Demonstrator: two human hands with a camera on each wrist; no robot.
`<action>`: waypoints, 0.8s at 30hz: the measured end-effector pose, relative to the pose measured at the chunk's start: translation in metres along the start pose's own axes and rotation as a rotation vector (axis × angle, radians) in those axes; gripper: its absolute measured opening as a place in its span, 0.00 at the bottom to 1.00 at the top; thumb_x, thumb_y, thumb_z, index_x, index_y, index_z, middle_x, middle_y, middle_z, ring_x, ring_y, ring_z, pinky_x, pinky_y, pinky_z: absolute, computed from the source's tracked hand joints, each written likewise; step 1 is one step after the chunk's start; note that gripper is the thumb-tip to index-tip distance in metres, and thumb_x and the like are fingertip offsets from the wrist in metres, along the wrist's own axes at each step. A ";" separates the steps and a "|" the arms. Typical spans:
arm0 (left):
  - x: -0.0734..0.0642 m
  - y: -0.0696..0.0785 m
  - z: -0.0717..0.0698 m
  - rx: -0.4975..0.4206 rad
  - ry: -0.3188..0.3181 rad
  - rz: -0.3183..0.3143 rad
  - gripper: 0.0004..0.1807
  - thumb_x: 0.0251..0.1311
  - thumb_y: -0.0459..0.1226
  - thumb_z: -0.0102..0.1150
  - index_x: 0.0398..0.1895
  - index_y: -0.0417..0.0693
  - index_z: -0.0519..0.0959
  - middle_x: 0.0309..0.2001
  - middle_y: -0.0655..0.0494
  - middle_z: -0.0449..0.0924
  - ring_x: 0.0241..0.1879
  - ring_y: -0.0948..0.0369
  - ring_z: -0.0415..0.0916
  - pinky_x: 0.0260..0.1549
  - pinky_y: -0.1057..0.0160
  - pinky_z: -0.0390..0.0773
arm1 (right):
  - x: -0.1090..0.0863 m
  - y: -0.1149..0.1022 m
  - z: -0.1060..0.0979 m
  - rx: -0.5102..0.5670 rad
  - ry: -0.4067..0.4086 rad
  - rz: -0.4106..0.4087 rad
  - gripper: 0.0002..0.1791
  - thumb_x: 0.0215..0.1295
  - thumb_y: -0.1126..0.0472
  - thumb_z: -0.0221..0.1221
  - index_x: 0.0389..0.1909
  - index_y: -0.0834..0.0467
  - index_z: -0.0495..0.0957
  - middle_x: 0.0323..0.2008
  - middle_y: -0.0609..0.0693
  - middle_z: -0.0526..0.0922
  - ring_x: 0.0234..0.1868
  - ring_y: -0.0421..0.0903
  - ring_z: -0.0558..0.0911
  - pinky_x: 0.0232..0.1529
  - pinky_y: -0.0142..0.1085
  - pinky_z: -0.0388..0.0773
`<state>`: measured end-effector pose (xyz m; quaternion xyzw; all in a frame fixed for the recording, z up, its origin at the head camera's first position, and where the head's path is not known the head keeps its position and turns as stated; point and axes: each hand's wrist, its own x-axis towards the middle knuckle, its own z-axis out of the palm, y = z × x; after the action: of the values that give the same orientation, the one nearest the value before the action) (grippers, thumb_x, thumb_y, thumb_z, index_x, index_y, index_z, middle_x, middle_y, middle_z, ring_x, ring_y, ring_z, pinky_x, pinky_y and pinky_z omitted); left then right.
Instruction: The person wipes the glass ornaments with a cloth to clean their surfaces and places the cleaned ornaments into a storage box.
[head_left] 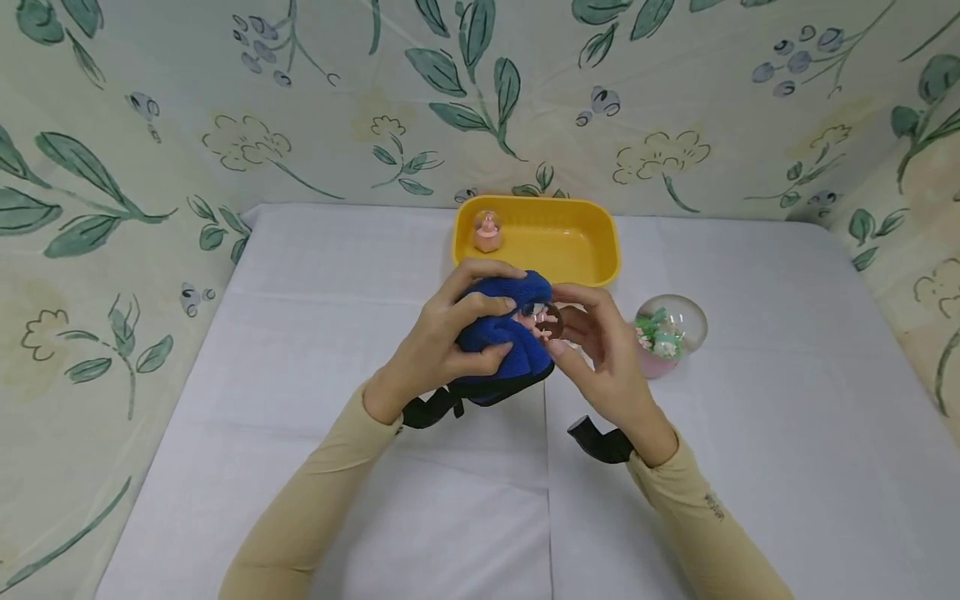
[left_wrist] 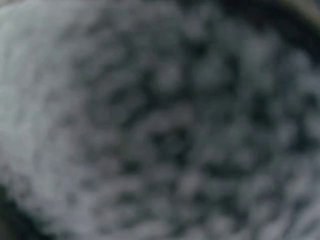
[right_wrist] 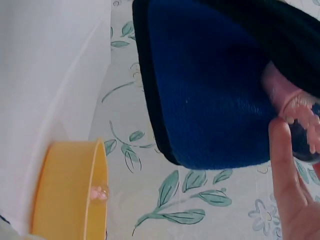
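Note:
A blue plush cloth [head_left: 531, 360] with a black edge is bunched in my left hand [head_left: 435, 342], whose fingers and thumb grip it round a small globe ornament [head_left: 550, 323]. The ornament has a clear dome with pink figures inside; its pink base [right_wrist: 278, 87] sits in the cloth's fold in the right wrist view. At the dome end, my right hand [head_left: 617, 367] pinches the ornament between thumb and fingers. Blurred grey fuzzy material [left_wrist: 165, 120] fills the left wrist view, hiding the left hand there.
A yellow tray [head_left: 609, 242] stands at the table's back, with a small pink domed ornament [head_left: 487, 233] in its left end. Right of my right hand is a larger snow globe [head_left: 667, 333] on a pink base. White cloth [head_left: 337, 283] covers the table; patterned fabric hangs behind.

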<state>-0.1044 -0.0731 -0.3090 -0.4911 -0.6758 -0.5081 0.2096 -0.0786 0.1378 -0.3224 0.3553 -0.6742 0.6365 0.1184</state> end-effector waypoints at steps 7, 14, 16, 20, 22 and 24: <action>0.000 -0.001 0.000 -0.024 0.010 -0.005 0.16 0.65 0.46 0.53 0.46 0.44 0.69 0.54 0.34 0.65 0.53 0.43 0.68 0.52 0.53 0.74 | 0.003 0.002 -0.005 -0.162 -0.045 -0.120 0.32 0.63 0.51 0.62 0.53 0.76 0.68 0.52 0.61 0.72 0.44 0.46 0.79 0.45 0.32 0.79; -0.001 -0.002 0.000 0.007 -0.031 0.016 0.15 0.65 0.46 0.53 0.46 0.46 0.69 0.54 0.36 0.66 0.54 0.44 0.67 0.55 0.51 0.72 | 0.003 0.007 -0.008 -0.251 0.002 -0.239 0.31 0.59 0.51 0.65 0.46 0.77 0.72 0.44 0.62 0.78 0.39 0.42 0.79 0.42 0.27 0.78; -0.002 -0.003 0.000 0.014 -0.044 0.022 0.14 0.63 0.44 0.54 0.46 0.46 0.69 0.54 0.36 0.66 0.54 0.44 0.67 0.56 0.52 0.71 | 0.003 0.009 -0.007 -0.227 0.014 -0.228 0.31 0.58 0.52 0.66 0.45 0.77 0.72 0.41 0.63 0.78 0.36 0.40 0.79 0.40 0.26 0.78; -0.002 -0.005 0.000 0.020 -0.066 0.026 0.15 0.64 0.45 0.54 0.46 0.46 0.69 0.54 0.36 0.66 0.55 0.44 0.66 0.55 0.53 0.72 | 0.001 0.012 -0.006 -0.152 0.023 -0.167 0.31 0.57 0.52 0.67 0.43 0.78 0.72 0.39 0.57 0.78 0.33 0.38 0.80 0.37 0.27 0.80; -0.003 -0.005 0.000 0.026 -0.074 0.024 0.16 0.65 0.47 0.53 0.45 0.45 0.69 0.54 0.36 0.66 0.54 0.45 0.67 0.55 0.54 0.72 | 0.001 0.013 -0.006 -0.096 0.023 -0.118 0.31 0.56 0.53 0.67 0.42 0.79 0.71 0.40 0.53 0.78 0.33 0.38 0.81 0.36 0.28 0.80; -0.003 -0.004 -0.001 0.032 -0.085 0.020 0.17 0.65 0.49 0.52 0.45 0.45 0.69 0.54 0.37 0.65 0.54 0.45 0.67 0.55 0.55 0.72 | 0.000 0.013 -0.006 -0.051 0.034 -0.060 0.31 0.55 0.54 0.68 0.42 0.79 0.71 0.40 0.50 0.78 0.34 0.38 0.82 0.35 0.28 0.80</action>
<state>-0.1074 -0.0750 -0.3128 -0.5155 -0.6874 -0.4736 0.1935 -0.0886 0.1421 -0.3314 0.3614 -0.6771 0.6213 0.1579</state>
